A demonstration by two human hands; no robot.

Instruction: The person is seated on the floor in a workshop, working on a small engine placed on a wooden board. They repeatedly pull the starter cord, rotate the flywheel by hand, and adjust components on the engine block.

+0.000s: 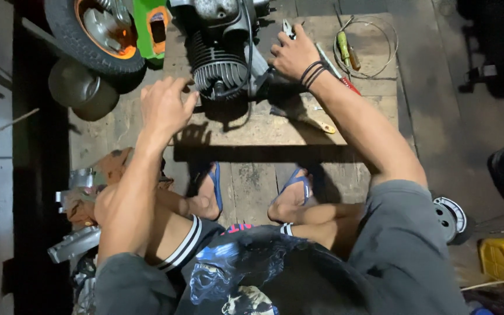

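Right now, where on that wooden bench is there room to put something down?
Bare wood on the bench lies at the front edge, below the engine and between the left hand and right hand. The wire loop and screwdriver crowd the far right corner.

One head-worn camera looks steeply down from above the seated person, close over knees, sandalled feet and a worn wooden work board (252, 131) ahead.
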